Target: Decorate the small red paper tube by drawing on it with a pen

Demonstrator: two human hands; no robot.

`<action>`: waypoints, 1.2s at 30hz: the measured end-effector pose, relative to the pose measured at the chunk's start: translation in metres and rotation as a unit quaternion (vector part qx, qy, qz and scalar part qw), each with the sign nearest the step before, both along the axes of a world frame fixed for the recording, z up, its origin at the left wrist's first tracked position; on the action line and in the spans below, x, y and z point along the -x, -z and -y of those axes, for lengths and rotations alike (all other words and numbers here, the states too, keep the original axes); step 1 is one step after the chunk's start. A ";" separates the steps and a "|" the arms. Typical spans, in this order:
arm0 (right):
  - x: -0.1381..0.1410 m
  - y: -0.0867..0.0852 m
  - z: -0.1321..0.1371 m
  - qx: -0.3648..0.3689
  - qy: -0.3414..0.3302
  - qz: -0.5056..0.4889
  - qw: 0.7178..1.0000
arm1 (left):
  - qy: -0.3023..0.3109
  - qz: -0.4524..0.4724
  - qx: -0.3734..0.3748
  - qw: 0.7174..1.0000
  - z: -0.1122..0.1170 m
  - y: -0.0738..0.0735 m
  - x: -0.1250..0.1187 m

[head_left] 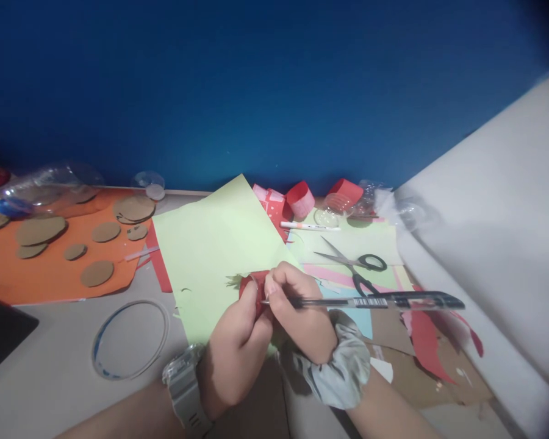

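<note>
1 pen (370,302) aimed at 1 small red piece (247,282)
The pen, clear-barrelled with a barcode label and dark end, is held tip toward 9 o'clock, dark end toward 3 o'clock. The red piece, mostly covered, sits by the tip, near 7 o'clock from centre; contact cannot be told.

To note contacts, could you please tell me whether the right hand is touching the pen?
Touching: the head view shows the right hand gripping the pen near its tip.

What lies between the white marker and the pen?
In the head view, open scissors lie between the marker and the pen, on colored paper.
</note>
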State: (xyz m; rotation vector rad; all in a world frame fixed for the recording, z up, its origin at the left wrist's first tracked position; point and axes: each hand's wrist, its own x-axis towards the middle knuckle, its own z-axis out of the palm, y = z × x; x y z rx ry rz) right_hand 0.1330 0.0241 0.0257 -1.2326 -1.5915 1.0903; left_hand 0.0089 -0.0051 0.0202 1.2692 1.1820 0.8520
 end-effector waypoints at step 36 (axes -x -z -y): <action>0.002 -0.001 0.000 0.002 0.066 0.035 0.997 | 0.033 -0.050 -0.005 0.998 -0.001 0.001 -0.001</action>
